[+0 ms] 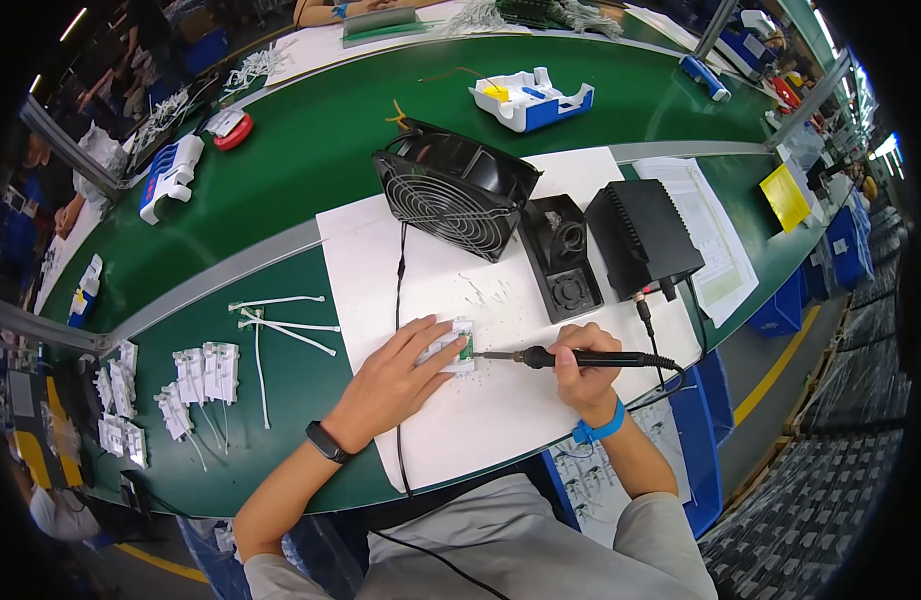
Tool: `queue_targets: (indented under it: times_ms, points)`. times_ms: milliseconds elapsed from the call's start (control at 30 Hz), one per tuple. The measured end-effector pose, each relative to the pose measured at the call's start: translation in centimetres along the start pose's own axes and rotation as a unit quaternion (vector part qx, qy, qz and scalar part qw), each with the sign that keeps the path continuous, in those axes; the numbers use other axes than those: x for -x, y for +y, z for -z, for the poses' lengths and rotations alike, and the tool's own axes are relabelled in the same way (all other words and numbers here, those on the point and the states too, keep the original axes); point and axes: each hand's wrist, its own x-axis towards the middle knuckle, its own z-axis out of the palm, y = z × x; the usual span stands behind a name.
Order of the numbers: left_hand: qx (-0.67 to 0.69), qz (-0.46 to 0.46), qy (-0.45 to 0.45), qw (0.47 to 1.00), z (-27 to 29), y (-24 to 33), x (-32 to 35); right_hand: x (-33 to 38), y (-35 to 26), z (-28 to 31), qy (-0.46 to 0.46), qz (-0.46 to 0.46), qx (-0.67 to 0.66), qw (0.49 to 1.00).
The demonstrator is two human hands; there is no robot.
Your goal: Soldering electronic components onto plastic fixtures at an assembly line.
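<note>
A small white plastic housing with a green circuit board (466, 347) lies on the white sheet (451, 430) in front of me. My left hand (401, 368) rests on its left part, fingers stretched out and apart, covering some of it. My right hand (584, 372) is closed around the black handle of a soldering iron (541, 357). The iron's metal tip points left and meets the right edge of the board, though I cannot tell whether it touches. Dark bits and wire clippings (488, 292) are scattered on the sheet beyond the housing.
Behind the work stand a black fan (451, 190), a black iron stand (561, 260) and a black soldering station (643, 240). Several white housings (206, 373) and white cables (286, 325) lie at left. Blue-and-white shells (531, 100) sit beyond a metal rail. The iron's cord loops at right.
</note>
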Motion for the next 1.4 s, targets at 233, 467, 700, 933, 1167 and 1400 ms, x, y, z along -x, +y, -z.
queue_targets:
  times_ms: [233,467,700,933,1167,1400]
  points:
    - [-0.001,0.001,0.004,1.0,-0.1,-0.1,0.2,0.4,0.1,0.0,0.029,-0.034,-0.006,0.999]
    - [0.005,-0.004,0.009,1.0,-0.3,-0.1,0.1,0.0,-0.1,0.2,-0.021,-0.006,0.001,1.0]
    - [0.011,-0.011,0.01,1.0,-0.3,-0.4,0.1,-0.1,-0.3,0.1,-0.024,-0.002,0.0,1.0]
    - [-0.002,-0.001,0.01,1.0,-0.2,-0.5,1.0,0.4,0.3,-0.5,-0.003,0.018,0.048,0.999]
    - [-0.065,-0.023,0.093,0.993,-3.8,-0.6,1.4,3.4,3.4,1.7,0.184,-0.084,0.097,0.975]
    - [-0.032,0.051,0.116,0.991,-2.2,0.9,1.7,1.5,2.0,1.0,0.176,-0.067,0.089,0.978]
